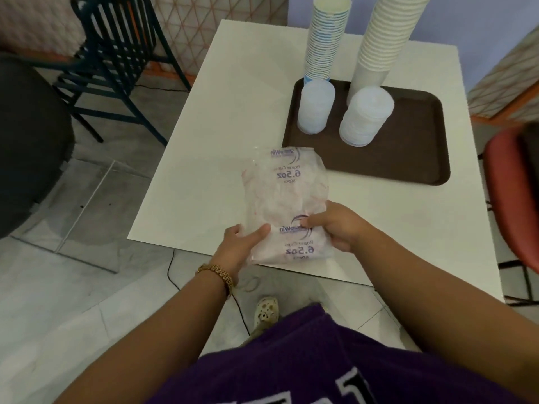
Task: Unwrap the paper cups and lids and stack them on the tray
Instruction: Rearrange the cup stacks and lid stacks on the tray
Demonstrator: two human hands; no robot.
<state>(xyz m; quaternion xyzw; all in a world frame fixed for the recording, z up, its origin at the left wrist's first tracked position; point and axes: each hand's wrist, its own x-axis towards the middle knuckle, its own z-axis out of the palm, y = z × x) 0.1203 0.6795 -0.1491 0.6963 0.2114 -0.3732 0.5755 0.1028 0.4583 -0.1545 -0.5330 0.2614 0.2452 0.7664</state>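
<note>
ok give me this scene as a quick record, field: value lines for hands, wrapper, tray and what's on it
left hand: grips crumpled clear plastic wrapper
right hand: pinches same wrapper
wrapper print: "Paper Cups 6.5oz"
wrapper position: over near edge of white table
brown rectangular tray: on table
on tray: blue-patterned cup stack, plain white cup stack, two translucent lid stacks

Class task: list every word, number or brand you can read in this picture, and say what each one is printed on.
"Paper Cups" on the plastic wrapper, printed twice; the far print is faint.
"6.5oz" on the same wrapper, also twice.
A brand logo above each print ends in "Win"; its first letters are too blurred to read.
A small line under "6.5oz" is too small to be sure of.
White letters on the purple shirt are cut off.
</note>
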